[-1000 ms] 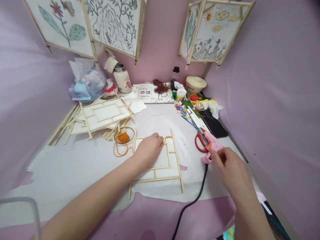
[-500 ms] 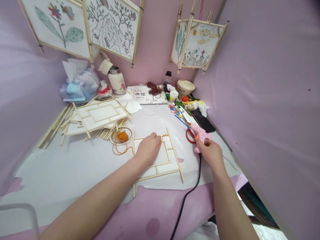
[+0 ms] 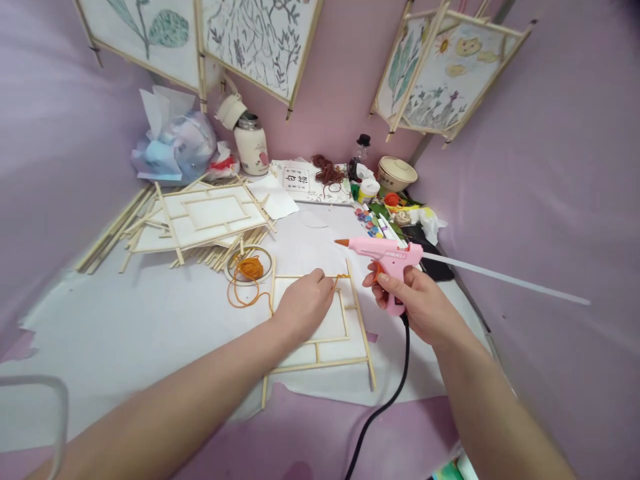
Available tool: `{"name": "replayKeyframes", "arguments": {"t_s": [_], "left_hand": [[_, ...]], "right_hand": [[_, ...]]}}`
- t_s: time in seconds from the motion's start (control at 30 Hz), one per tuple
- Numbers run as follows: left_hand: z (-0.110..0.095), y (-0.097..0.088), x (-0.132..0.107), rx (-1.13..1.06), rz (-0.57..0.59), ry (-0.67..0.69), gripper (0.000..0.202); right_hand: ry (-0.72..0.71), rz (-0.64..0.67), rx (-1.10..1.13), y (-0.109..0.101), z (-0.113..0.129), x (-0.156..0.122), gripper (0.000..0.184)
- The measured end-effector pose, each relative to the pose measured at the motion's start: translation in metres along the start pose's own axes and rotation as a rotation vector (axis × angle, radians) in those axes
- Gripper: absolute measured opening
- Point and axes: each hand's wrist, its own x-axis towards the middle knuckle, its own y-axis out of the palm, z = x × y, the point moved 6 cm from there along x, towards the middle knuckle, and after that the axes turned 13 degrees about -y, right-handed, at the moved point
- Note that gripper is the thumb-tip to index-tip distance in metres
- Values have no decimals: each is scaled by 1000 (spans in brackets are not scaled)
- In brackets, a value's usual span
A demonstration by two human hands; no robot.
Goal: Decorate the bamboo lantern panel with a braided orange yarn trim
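My right hand (image 3: 415,297) grips a pink hot glue gun (image 3: 383,250) above the table, its brown nozzle pointing left. A long white glue stick (image 3: 510,277) juts from its back, and a black cord hangs below. My left hand (image 3: 306,303) is closed over the upper part of a wooden stick frame (image 3: 320,365) backed with white paper. Orange yarn (image 3: 342,276) runs from its fingers to the frame's upper right corner. Left of the frame, a ball of orange yarn (image 3: 249,268) sits in a round ring, its loose strand leading to the frame.
Stacked stick frames (image 3: 173,250) and loose sticks lie at left. Along the back are a tissue holder (image 3: 175,157), an open bottle (image 3: 251,147), a book (image 3: 295,181) and a lidded bowl (image 3: 397,175). Painted lanterns (image 3: 445,80) hang above.
My right hand has lifted the glue gun off the table and turned its nozzle leftward. My left hand stays at the frame with the yarn. The view has shifted slightly.
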Motion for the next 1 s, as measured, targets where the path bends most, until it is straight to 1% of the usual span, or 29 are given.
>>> {"name": "replayKeyframes", "arguments": {"t_s": [0.03,0.1,0.2,0.27,0.37,0.5,0.7,0.87,1.0], "left_hand": [[1,1,0,0,8,-3,30],[1,3,0,-2,31,-1,31],[3,6,0,-40,61,-9,29],[4,7,0,-82,78,-21,28],[5,9,0,-102,99,-26,28],[5,15,-1,-16,87,2,28],[2,17,-2,74,10,106,24],[-1,15,-3,79,59,160,15],[-1,13,-5,77,56,168,13]], "right_hand": [[17,42,-70,1,-4,1,30],[38,86,-206,0,-14,1,37],[40,89,-372,-6,-28,-3,45],[44,94,-446,-10,-34,-7,46],[42,99,-530,-15,-36,-13,43],[11,90,-668,-20,-29,-18,42],[14,111,-743,-19,-24,-19,39],[28,115,-764,-19,-27,-22,44],[56,136,-787,-20,-33,-27,43]]}}
